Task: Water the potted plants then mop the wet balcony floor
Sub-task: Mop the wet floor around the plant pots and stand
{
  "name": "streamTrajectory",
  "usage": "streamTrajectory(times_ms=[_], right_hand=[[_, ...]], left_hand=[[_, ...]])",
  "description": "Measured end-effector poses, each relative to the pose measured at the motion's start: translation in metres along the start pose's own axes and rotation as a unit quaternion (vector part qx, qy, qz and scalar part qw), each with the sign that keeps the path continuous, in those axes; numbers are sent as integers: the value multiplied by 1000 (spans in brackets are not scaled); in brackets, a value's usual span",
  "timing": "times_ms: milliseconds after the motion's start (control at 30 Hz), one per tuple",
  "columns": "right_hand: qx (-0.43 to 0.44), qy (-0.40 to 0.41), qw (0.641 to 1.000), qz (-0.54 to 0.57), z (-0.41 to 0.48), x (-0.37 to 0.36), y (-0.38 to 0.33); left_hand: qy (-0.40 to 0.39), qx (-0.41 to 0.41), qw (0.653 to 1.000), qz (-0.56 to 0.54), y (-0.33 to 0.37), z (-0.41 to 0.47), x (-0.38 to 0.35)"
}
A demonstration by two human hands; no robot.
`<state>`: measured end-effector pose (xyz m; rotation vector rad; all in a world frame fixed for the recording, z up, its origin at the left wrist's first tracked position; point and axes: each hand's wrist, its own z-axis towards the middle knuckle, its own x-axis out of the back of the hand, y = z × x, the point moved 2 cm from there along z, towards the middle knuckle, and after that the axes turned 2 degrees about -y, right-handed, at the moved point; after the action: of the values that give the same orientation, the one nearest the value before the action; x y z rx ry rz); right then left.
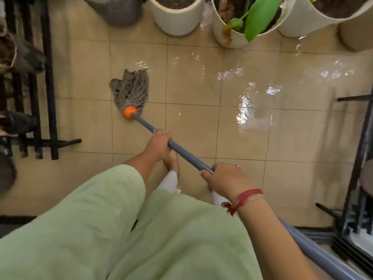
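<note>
A grey string mop head (130, 90) with an orange collar (130, 112) lies on the beige tiled floor (193, 126), left of centre. Its blue-grey handle (188, 155) runs down to the right. My left hand (158, 145) grips the handle partway down. My right hand (226, 179), with a red thread at the wrist, grips it lower. A shiny puddle of water (252, 110) covers the tiles to the right of the mop. Along the top stand white pots (178, 19), one holding a green-leaved plant (260, 16).
A dark metal rack (48, 93) holding shoes lines the left side. Another black metal frame (361, 158) stands at the right edge. A grey pot (115, 11) sits at the top left. My bare foot (171, 161) is on the tiles below my left hand.
</note>
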<state>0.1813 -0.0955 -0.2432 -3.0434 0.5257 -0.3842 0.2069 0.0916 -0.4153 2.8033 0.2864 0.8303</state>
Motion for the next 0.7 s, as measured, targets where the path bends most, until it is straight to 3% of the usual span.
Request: streamTrajectory(times_ms=[200, 333, 500, 700], right_hand=[[6, 14, 999, -40, -4, 18, 39], [-2, 63, 998, -17, -8, 40, 87], [-30, 90, 994, 48, -12, 54, 169], [-105, 89, 976, 167, -37, 41, 308]], left_hand=[[-41, -15, 999, 8, 40, -6, -12], [8, -48, 999, 10, 100, 10, -6], [12, -121, 989, 82, 200, 34, -8], [-23, -210, 966, 151, 354, 59, -73]])
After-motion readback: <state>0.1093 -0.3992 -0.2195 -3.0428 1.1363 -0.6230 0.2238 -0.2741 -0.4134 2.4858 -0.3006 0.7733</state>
